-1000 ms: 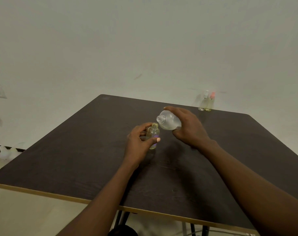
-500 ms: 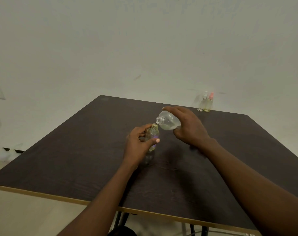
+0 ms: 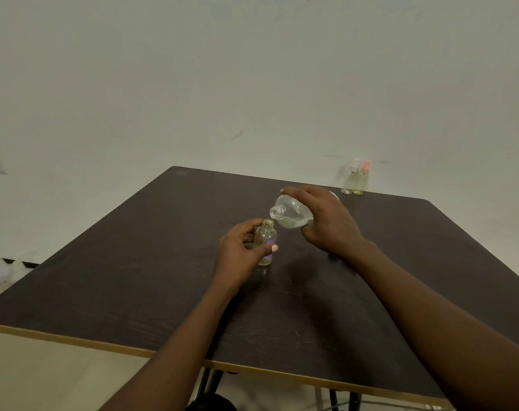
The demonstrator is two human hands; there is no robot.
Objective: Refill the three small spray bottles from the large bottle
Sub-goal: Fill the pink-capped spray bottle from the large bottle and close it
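**Large bottle tipped over the open neck of a small one**

Nearest the camera, the dark table [image 3: 133, 277] ran back from its pale front edge. Partway across it, the left hand [image 3: 240, 256] had thumb and fingers curled round the small spray bottle [image 3: 266, 237]. This bottle stood upright on the tabletop with its cap off, and the grip looked meant to steady so light a bottle under a pour.

Just beyond and above, the right hand [image 3: 329, 223] wrapped the large bottle [image 3: 290, 213] from the top. It was tilted so that its open mouth hung just above and beside the small neck, apart from it. Pale liquid pooled low in the tilted body, and no stream could be made out.

At the far edge, well apart, two capped spray bottles [image 3: 361, 182] stood close together, probably parked clear of the pouring. How full they were could not be told.
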